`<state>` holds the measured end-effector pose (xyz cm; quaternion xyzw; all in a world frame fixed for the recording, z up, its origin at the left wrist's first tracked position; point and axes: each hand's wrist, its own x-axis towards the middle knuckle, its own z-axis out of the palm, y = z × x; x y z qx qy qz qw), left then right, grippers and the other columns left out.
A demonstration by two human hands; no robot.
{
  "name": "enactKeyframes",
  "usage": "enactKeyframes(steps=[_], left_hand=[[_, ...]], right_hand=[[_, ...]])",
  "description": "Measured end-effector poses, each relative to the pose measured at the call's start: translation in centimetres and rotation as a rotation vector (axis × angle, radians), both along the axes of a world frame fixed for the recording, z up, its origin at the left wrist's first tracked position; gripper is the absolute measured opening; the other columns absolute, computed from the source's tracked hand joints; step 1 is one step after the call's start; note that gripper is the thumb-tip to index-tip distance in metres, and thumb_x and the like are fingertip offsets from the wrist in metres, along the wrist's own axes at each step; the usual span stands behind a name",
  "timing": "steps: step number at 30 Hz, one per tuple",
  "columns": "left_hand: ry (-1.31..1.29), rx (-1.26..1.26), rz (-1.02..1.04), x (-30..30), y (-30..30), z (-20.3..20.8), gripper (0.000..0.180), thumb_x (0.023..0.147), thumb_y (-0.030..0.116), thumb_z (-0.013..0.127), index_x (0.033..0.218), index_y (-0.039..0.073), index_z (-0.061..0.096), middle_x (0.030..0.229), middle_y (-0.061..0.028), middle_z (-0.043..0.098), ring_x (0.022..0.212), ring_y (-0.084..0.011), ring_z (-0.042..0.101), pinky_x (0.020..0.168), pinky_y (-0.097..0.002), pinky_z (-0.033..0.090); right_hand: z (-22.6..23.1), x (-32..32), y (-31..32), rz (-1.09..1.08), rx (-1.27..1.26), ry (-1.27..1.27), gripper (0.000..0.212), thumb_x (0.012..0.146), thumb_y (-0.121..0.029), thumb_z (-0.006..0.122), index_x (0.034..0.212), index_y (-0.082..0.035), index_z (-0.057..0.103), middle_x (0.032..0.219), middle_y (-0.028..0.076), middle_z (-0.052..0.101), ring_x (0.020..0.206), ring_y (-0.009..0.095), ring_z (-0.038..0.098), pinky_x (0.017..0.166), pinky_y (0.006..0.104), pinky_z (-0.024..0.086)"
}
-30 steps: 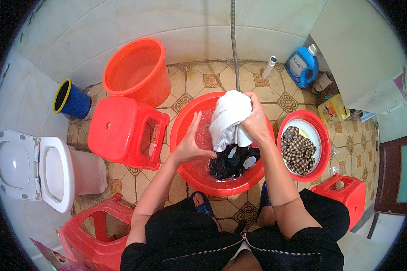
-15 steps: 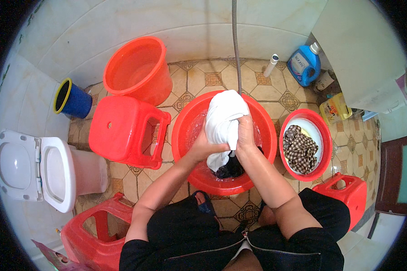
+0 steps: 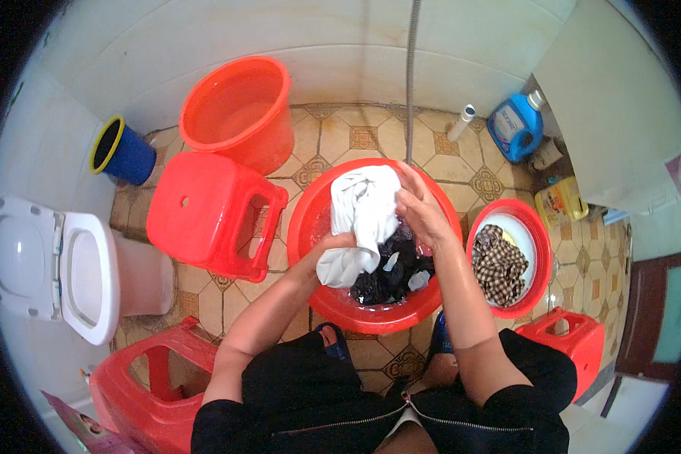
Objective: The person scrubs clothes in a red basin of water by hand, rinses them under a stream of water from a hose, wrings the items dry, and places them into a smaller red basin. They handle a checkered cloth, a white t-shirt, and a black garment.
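A bunched white cloth garment (image 3: 365,208) is held above a red basin (image 3: 304,296) of water. My left hand (image 3: 333,248) grips it from the left, its fingers partly hidden under the folds. My right hand (image 3: 425,212) is at the garment's right edge, fingers stretched and apart, not closed round it. Below, dark wet clothing (image 3: 386,284) with some pale patches lies in the water.
Right of the basin, a smaller red basin (image 3: 541,284) holds a checked cloth (image 3: 499,265) in sudsy water. Around stand a red stool (image 3: 197,216), an orange-red bucket (image 3: 272,144), a blue bin (image 3: 132,159), a toilet (image 3: 140,272) and a blue detergent jug (image 3: 516,129).
My right hand has let go of the white garment and opened. The garment, squeezed upright before, now hangs looser to the left, and more of the dark clothing shows.
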<state>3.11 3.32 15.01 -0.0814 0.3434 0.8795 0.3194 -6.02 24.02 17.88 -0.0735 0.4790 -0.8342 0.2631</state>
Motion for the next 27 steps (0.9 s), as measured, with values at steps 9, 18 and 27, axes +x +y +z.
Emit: enactKeyframes(steps=[9,18,27], left_hand=[[-0.089,0.232,0.061,0.4,2.1,-2.2,0.037,0.089,0.016,0.063,0.122,0.002,0.057,0.097,-0.0101,0.069,0.081,-0.0183,0.070,0.070,-0.0304,0.059],[-0.123,0.439,0.047,0.0,1.7,-5.7,0.050,0.086,0.041,0.069,0.119,0.006,0.059,0.104,-0.0122,0.069,0.091,-0.0262,0.069,0.081,-0.0520,0.057],[-0.238,0.613,-0.139,1.0,3.9,0.6,0.039,0.084,0.031,0.065,0.107,0.001,0.062,0.089,-0.0155,0.067,0.075,-0.0272,0.066,0.064,-0.0408,0.056]], right_hand=[[-2.1,1.9,-1.3,0.052,0.160,0.003,0.098,0.066,-0.015,0.083,0.147,-0.005,0.029,0.132,0.010,0.051,0.119,0.023,0.052,0.099,0.0358,0.044],[-3.6,3.4,-4.7,-0.201,0.752,0.561,0.070,0.074,-0.007,0.073,0.135,0.004,0.040,0.126,0.016,0.054,0.115,0.024,0.054,0.100,0.0376,0.042],[-2.5,-0.8,-1.0,0.114,-0.180,-0.081,0.099,0.079,-0.052,0.071,0.154,-0.016,0.017,0.150,0.014,0.036,0.131,0.033,0.043,0.105,0.0497,0.042]])
